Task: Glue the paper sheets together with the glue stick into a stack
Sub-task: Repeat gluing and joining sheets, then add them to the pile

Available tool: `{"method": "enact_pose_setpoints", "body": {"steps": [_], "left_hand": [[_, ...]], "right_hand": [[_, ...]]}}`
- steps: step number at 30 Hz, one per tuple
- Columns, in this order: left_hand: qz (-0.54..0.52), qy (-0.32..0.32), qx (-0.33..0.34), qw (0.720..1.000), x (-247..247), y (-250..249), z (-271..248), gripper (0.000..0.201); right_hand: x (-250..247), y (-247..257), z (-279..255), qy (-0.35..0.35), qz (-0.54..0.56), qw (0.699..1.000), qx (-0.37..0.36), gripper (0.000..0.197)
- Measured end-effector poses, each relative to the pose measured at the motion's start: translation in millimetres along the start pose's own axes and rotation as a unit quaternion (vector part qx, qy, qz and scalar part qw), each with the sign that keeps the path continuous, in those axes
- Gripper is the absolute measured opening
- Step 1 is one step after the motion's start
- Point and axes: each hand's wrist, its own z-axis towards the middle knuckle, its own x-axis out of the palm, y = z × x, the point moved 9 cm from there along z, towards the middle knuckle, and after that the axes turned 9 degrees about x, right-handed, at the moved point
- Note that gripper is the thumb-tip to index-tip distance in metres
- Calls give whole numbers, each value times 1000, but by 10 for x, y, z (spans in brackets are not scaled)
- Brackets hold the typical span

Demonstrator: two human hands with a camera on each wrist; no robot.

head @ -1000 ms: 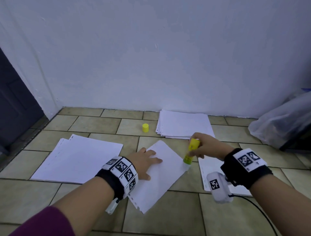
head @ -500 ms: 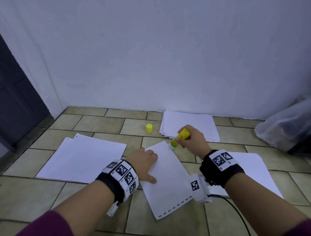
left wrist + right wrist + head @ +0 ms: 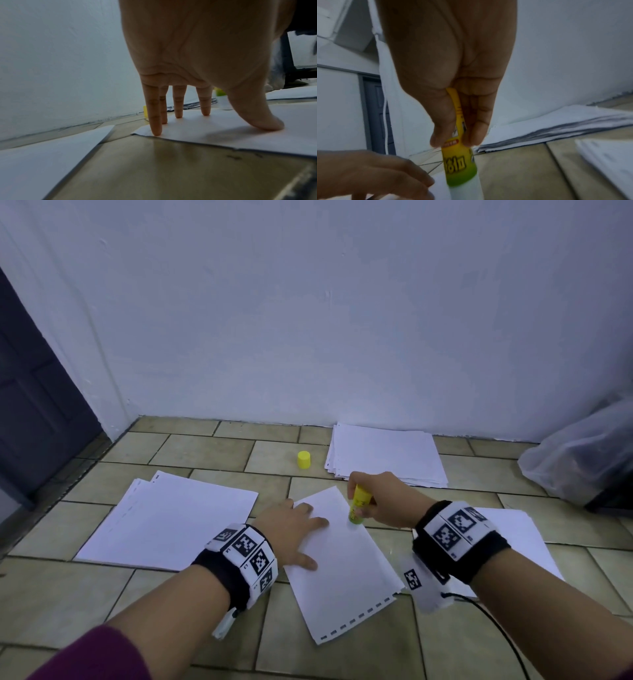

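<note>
The working sheet [image 3: 337, 563] is lying flat on the tiled floor [image 3: 205, 453], and it serves here as the landmark for all positions. The left hand [image 3: 291, 529] is pressing down on the sheet's left edge with straight, spread fingers [image 3: 155, 119], gripping nothing. The right hand [image 3: 380, 498] is holding the glue stick [image 3: 358, 505] with fingers curled round its yellow barrel, tip down on the far part of the sheet. A single sheet is judged light, limp and easily creased or dragged by the tacky glue, so flat pressure near the stroke is advisable rather than a pinch at a corner. The glue stick is judged rigid and light; the mid-barrel hold suits it. The yellow cap [image 3: 303, 459] is standing on the floor beyond the sheet. One paper pile [image 3: 383, 453] is lying beyond the sheet by the wall, another pile [image 3: 178, 518] to its left, and more sheets [image 3: 513, 529] to its right. The barrel label [image 3: 458, 166] is carrying printed characters, but they are too blurred to read. A row of dark printed dashes [image 3: 356, 616] is running along the sheet's near edge.
</note>
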Motion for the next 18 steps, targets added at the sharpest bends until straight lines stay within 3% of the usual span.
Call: {"method": "enact_pose_setpoints", "body": {"steps": [8, 11, 13, 15, 18], "left_hand": [[14, -15, 6, 1000, -26, 22, 34, 73], [44, -41, -8, 998, -73, 29, 12, 74], [71, -47, -18, 996, -97, 16, -15, 76], [90, -56, -10, 994, -112, -19, -39, 76], [28, -50, 55, 997, -43, -132, -32, 65]], "right_hand": [[83, -196, -408, 117, -71, 991, 5, 24], [91, -408, -389, 161, 55, 983, 73, 28], [76, -543, -366, 173, 193, 958, 127, 23], [32, -609, -327, 159, 302, 927, 157, 16], [-104, -680, -220, 86, 405, 894, 170, 13]]}}
